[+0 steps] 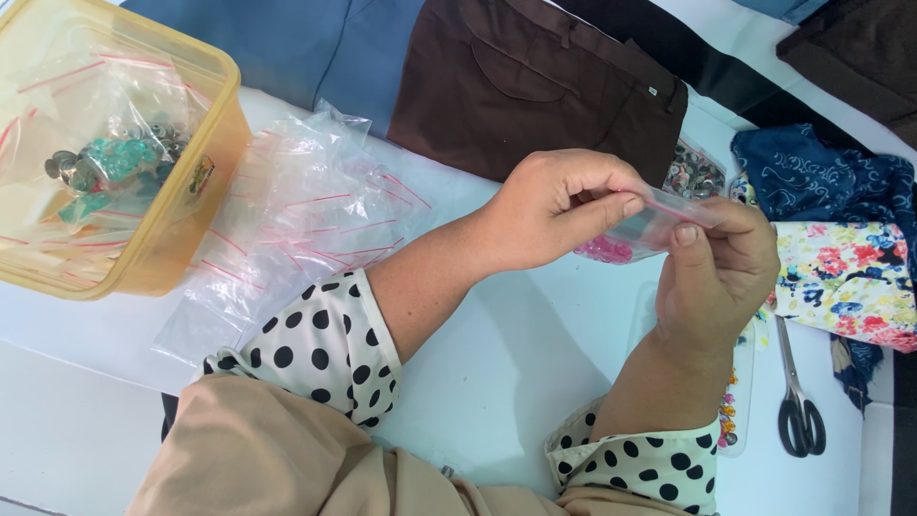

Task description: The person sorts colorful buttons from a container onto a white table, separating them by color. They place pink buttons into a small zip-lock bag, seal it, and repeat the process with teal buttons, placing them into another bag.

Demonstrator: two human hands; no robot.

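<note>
My left hand (554,210) and my right hand (716,272) both pinch the top edge of a small clear zip bag (650,227) with a red seal strip. Pink buttons (604,250) lie in the bag's lower end, hanging just below my left hand. Both hands are raised above the white table (516,354), thumbs and forefingers closed on the bag's rim. My sleeves are white with black dots under a beige garment.
A pile of empty clear zip bags (296,215) lies at the left, beside a yellow plastic tub (172,205) holding bags of buttons. Brown trousers (535,86), blue fabric (287,38), floral cloth (845,277), scissors (798,401) and a bag of silvery buttons (694,174) lie around.
</note>
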